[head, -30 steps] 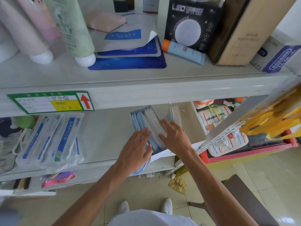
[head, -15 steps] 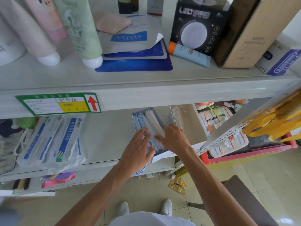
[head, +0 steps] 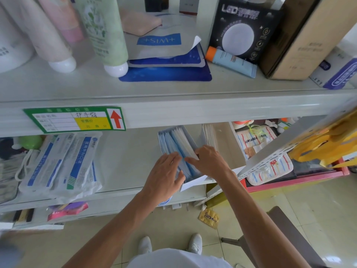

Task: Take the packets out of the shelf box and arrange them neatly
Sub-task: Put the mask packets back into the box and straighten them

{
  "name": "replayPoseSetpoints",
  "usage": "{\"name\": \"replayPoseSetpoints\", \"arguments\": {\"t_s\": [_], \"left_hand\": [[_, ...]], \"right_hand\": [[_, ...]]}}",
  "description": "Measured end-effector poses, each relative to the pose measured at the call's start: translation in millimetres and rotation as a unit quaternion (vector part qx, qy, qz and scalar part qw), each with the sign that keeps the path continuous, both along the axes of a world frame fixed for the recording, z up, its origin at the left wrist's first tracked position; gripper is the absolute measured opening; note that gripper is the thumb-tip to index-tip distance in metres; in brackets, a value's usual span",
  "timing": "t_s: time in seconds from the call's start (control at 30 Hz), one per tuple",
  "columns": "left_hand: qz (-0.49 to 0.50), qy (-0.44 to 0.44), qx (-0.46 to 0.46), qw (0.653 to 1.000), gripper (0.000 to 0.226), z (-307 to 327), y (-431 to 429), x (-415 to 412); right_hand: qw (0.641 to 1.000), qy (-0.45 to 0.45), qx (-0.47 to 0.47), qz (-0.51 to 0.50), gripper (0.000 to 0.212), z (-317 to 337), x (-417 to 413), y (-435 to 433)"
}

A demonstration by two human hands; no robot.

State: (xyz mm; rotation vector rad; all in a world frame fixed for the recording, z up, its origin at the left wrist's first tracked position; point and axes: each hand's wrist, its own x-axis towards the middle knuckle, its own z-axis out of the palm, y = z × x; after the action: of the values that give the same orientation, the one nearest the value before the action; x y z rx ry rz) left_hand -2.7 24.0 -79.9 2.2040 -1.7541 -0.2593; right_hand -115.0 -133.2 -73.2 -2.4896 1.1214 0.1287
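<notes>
step: gathering the packets (head: pixel 176 141), upright inside the shelf box (head: pixel 193 183), lower shelf, centre
left hand (head: pixel 164 178): fingers straight, pressed on the stack's left face
right hand (head: pixel 209 161): curled over the stack's right edge, pinching it
next: likely squeeze the stack together, lift clear
count: 2 hands, 1 box, packets too tight to count

Your packets (head: pixel 177 144) are blue and white. Before you, the label (head: pixel 75 119) is green-edged with a yellow patch and red arrow; the tube (head: pixel 104 29) is pale green, the mat (head: pixel 166 73) speckled deep blue, the bags (head: pixel 328 144) yellow.
</notes>
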Motion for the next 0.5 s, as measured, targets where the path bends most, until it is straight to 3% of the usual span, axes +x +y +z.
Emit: {"name": "replayPoseSetpoints", "arguments": {"t_s": [0.1,0.5], "left_hand": [[-0.009,-0.005,0.007,1.000,0.050,-0.8,-1.8,-0.3],[-0.019,-0.066,0.062,0.996,0.057,-0.8,-9.3,2.6]], "right_hand": [[1.000,-0.010,0.003,0.009,0.045,-0.9,-1.8,-4.0],[0.999,-0.028,-0.041,-0.014,0.054,2.5,-2.3,4.4]]}}
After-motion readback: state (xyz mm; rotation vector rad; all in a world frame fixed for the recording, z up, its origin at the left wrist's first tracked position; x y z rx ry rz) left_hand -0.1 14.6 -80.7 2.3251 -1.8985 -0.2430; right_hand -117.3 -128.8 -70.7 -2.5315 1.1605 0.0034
